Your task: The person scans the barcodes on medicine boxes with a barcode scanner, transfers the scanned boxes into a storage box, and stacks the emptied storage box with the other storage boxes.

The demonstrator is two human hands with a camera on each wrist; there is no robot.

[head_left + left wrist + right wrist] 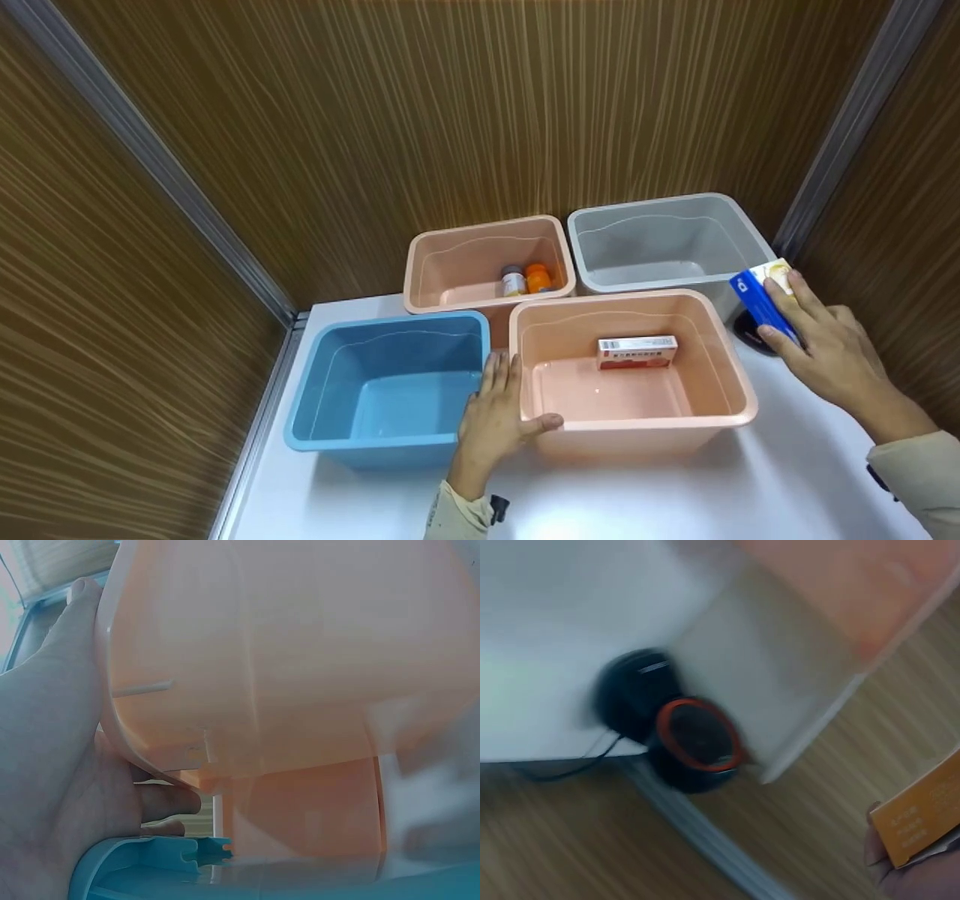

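My right hand [829, 349] grips a blue, white and yellow medicine box [761, 300] above the table, to the right of the bins. Only the box's orange end [919, 814] and some fingertips show in the right wrist view. Fingers fairly straight, my left hand [495, 420] rests at the left front corner of the front peach bin [615, 435], its thumb over the rim. That bin contains a white and red medicine box [637, 352] standing on its edge.
To the left stands a blue bin [386, 442]. Behind are another peach bin [420, 277] holding a white bottle [513, 280] and an orange bottle [538, 278], and a grey bin [637, 225]. A black device with an orange ring [697, 735] and cable stands on the right.
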